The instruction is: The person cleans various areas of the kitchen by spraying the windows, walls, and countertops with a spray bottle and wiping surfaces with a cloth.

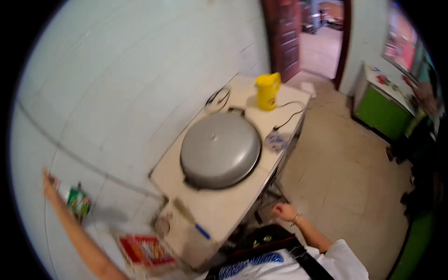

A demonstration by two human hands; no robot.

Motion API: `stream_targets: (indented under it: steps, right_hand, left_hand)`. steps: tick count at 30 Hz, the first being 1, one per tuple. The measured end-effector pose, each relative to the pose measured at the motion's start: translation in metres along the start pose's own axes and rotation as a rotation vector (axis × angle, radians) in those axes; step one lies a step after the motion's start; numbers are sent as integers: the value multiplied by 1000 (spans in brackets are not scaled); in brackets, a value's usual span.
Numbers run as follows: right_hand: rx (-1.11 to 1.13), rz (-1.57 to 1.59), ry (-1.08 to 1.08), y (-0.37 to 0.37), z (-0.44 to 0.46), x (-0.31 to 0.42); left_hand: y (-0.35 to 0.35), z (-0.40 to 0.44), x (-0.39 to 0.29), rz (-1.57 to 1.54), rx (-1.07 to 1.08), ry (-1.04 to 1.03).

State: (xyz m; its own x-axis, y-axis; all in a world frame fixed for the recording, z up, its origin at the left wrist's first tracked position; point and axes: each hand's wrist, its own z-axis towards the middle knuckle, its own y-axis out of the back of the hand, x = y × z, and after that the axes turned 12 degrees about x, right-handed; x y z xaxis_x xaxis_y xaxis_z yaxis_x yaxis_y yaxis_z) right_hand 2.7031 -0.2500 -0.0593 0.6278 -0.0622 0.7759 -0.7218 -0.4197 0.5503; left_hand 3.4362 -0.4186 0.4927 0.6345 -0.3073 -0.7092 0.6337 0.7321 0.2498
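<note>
The left arm stretches out long and almost straight toward the left wall, its left hand seen edge-on with fingers pointing away; the blur hides how far it is open and whether it grips the small red-and-white item at its right side. The right arm bends at the elbow, and the right hand, a bracelet at its wrist, hangs off the table's right edge with fingers seemingly curled; I cannot tell how tightly or whether it has hold of anything. A glossy green packet sits just right of the left forearm, against pale, smooth tiles. On the cream-topped table rests a wide, round electric pan under a domed, dull grey metal lid, taking up much of the middle. Nearer lies a flat tool with a blue handle, and at the near left are red printed packs. Beyond the pan stands a bright yellow jug; a dark cord trails right of it to a patterned packet. Far right, a green cabinet stands across the tiled floor.
</note>
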Motion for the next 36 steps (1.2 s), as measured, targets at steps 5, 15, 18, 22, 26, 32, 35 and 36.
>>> stream_targets:
  steps: [5,15,18,22,26,32,35,36]
  right_hand:
    - [21,102,-70,-4,-28,-20]
    - [134,229,-131,-9,-48,-39]
    - [124,188,-143,-7,-54,-20]
    - [124,176,-166,-3,-59,-10]
    - [110,132,-214,-7,-66,-3]
    - [105,162,-266,-18,-84,-7]
    - [91,172,-281,-22,-90,-11]
    - [87,173,-286,-24,-92,-12]
  left_hand:
    - [-91,-142,16,47,223,334]
    - [-167,-327,130,-137,215,801]
    - [-159,-358,146,-248,270,920]
    - [-182,-388,116,-195,511,896]
    - [-208,-445,107,-123,872,824]
    - [-237,-509,117,400,1191,916]
    - [-239,-520,113,336,1259,918]
    - [-240,-521,107,334,1264,916]
